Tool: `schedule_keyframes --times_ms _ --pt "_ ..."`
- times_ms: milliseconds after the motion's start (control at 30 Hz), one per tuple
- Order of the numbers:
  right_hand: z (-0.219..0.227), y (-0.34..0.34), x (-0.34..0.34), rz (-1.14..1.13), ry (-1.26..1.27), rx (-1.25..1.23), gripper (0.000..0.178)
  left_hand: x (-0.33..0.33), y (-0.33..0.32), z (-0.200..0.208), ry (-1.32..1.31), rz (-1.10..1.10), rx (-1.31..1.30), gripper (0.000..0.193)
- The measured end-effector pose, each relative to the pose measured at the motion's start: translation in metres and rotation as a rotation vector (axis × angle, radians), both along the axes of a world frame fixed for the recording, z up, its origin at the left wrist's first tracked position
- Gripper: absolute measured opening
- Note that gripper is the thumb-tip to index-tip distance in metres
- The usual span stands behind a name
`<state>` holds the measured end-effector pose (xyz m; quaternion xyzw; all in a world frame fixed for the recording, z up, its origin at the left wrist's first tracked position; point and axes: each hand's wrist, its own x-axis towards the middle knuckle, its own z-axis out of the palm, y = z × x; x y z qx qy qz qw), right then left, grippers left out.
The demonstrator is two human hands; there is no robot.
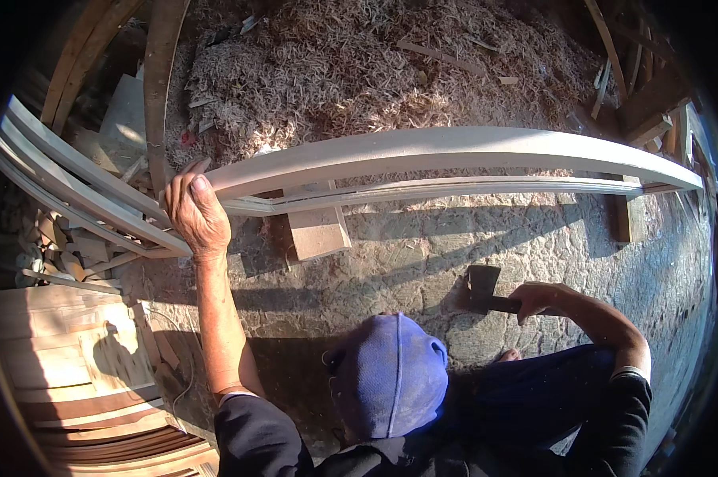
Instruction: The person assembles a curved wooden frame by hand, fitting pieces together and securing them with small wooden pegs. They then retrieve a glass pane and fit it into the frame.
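A long pale wooden beam (454,147), bent in the wide view, lies across the middle. My left hand (196,211) is closed around its left end, thumb on top. A second, thinner grooved wooden strip (454,187) runs just below the beam. Under their left part sits a pale wood block (317,230), and another block (632,219) supports the right part. My right hand (538,300) is wrapped round the dark handle of a hatchet (482,288). The hatchet is held low on the right, apart from the beam, its broad blade pointing away from me.
Wood shavings (327,79) pile up beyond the beam. More long pale timbers (73,171) lie at the left. Stacked boards (112,421) fill the lower left, with offcuts (73,246) above them. An upright wooden post (162,87) stands near my left hand. Rough, cracked floor (406,278) spreads below the beam.
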<state>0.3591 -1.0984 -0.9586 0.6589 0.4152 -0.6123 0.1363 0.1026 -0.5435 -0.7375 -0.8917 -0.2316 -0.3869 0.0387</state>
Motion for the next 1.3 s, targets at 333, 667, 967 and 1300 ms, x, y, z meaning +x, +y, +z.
schedule_keyframes --times_ms 333,667,967,1300 --pt "0.042 0.018 -0.001 -0.09 -0.011 0.085 0.048 -0.02 0.058 -0.031 -0.737 -0.151 -0.726 0.054" --pt "0.054 0.033 0.001 0.056 -0.113 0.097 0.048 -0.008 0.083 -0.061 -0.944 -0.176 -0.976 0.092" --pt "0.04 0.013 -0.008 0.15 -0.206 0.332 0.04 0.003 0.082 -0.042 -0.807 -0.071 -1.072 0.076" --pt "0.023 0.018 -0.002 0.22 -0.256 0.319 0.051 0.012 0.078 -0.041 -0.884 -0.06 -0.994 0.077"
